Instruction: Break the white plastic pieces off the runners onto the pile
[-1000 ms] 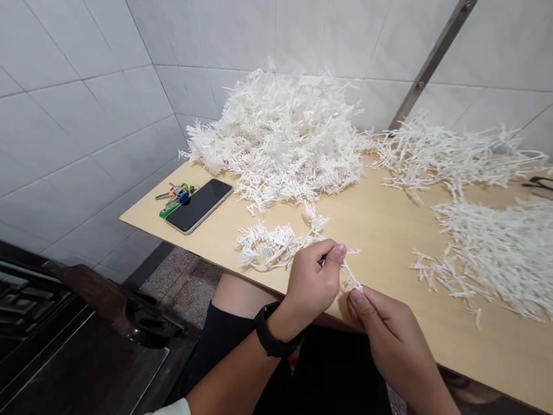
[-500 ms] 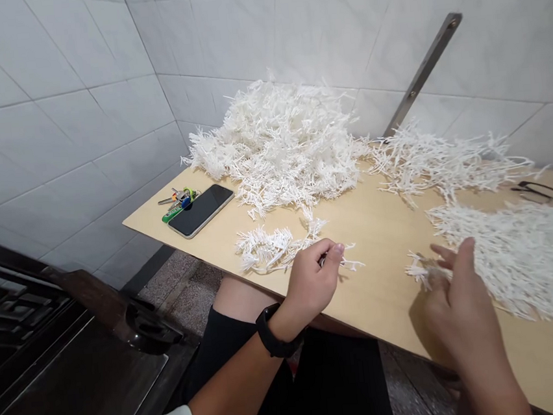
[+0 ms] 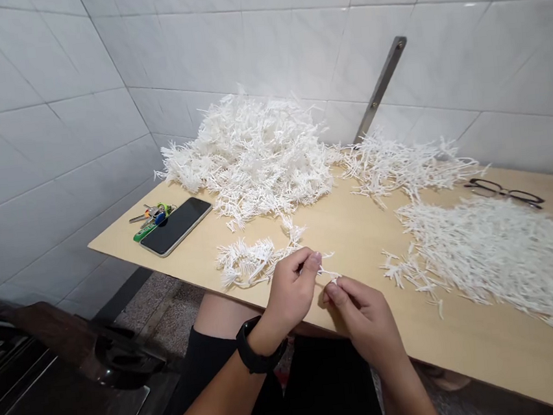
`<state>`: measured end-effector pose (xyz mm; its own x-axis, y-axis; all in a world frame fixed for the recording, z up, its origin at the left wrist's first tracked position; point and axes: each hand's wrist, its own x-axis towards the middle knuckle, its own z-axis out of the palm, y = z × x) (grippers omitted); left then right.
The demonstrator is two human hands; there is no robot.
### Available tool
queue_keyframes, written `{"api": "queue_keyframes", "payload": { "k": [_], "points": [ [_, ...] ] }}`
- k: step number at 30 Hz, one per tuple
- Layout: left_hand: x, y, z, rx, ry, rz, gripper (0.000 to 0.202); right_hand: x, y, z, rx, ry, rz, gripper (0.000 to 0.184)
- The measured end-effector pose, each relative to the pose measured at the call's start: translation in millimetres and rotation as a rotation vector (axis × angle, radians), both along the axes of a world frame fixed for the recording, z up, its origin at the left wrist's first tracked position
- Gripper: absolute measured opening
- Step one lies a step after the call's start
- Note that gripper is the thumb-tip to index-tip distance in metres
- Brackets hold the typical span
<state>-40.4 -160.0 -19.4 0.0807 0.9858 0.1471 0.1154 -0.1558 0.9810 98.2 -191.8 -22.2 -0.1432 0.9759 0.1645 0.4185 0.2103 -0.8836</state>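
Observation:
Between my two hands is a thin white branched strand point(image 3: 330, 273), above the table's near edge. My left hand point(image 3: 292, 291), with a black band on its wrist, is closed in a pinch on one end. Thumb and finger of my right hand point(image 3: 366, 316) are pressed together at the strand's other end. Just left of my left hand lies a small clump of linked white strands point(image 3: 247, 262). Beyond it rises a big heap of white branched strands point(image 3: 266, 156). Right of my right hand are loose short white pieces point(image 3: 412, 269).
A wide flat spread of white pieces point(image 3: 500, 251) covers the right of the wooden table point(image 3: 351, 226). Behind it are a looser pile point(image 3: 404, 162) and eyeglasses point(image 3: 504, 192). A phone point(image 3: 176, 225) and keys point(image 3: 152, 213) lie at left. A metal bracket point(image 3: 382, 86) leans against the tiled wall.
My right hand has come left from the flat spread of pieces and now pinches the strand beside my left hand. My left hand keeps its pinch. The view has shifted to the right.

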Motion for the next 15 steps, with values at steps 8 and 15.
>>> {"api": "queue_keyframes", "payload": {
  "k": [8, 15],
  "points": [
    [-2, 8, -6.8, -0.026, -0.096, 0.174, 0.040, 9, -40, 3.1, 0.071, -0.125, 0.184, 0.036],
    [0, 4, -2.4, -0.002, -0.087, 0.146, 0.034, 85, 1, -12.2, 0.258, -0.525, -0.380, 0.036]
  ]
}}
